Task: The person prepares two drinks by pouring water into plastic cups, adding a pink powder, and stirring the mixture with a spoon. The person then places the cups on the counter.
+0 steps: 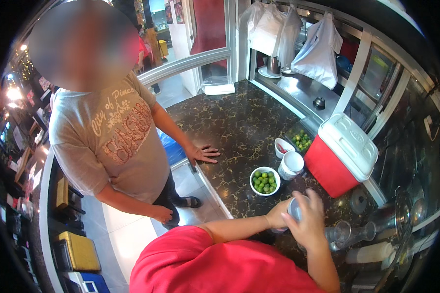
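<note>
Over the near part of the dark marbled counter (238,121), my left hand (278,216) is closed around a round container with a pale top (296,209). My right hand (310,219) is at the container's right side and top, its fingers spread and blurred; whether it grips is not clear. Just beyond my hands stands a white bowl of green calamansi-like citrus fruits (264,181). Beside it are a white tub (291,164) and a white oval container (283,146) with something red inside. A clear container of small green and yellowish fruits (301,141) lies behind them.
A red cooler with a white lid (337,157) stands right of the tubs. Glassware (346,232) and a pale bottle (370,252) are at the near right. Another person (113,135) stands at the left, one hand on the counter. Plastic bags (317,51) hang by the window.
</note>
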Tool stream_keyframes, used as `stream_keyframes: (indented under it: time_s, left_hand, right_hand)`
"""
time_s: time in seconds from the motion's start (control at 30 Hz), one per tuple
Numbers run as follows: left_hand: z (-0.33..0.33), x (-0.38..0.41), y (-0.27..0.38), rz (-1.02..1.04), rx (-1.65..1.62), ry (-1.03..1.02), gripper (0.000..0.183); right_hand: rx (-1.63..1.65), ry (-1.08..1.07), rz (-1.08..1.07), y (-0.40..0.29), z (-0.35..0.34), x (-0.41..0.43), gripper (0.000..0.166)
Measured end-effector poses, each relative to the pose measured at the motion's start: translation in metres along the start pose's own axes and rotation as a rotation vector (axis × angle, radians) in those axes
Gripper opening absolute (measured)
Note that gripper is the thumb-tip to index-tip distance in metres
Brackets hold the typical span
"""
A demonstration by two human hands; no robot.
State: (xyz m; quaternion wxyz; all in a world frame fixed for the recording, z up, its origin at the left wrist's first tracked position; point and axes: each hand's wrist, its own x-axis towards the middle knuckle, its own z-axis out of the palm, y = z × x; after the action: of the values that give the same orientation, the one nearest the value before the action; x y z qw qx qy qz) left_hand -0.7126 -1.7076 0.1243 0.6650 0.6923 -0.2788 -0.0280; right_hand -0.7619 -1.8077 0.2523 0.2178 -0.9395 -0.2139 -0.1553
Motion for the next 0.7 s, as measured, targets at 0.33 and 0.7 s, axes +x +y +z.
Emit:
stream_keyframes:
  time_s: [0.33,0.7]
  left_hand:
    - [-0.016,0.002,-0.039,0.264,0.029,-0.279,0.040]
    - [-0.019,0.001,-0.021,-0.031,-0.161,-0.537,0.050]
  right_hand:
    - [-0.056,-0.227,-0.465,0.027,0.018,0.009,0.020]
    - [1.639,0.161,0.499,0.088,0.008,-0.110,0.056]
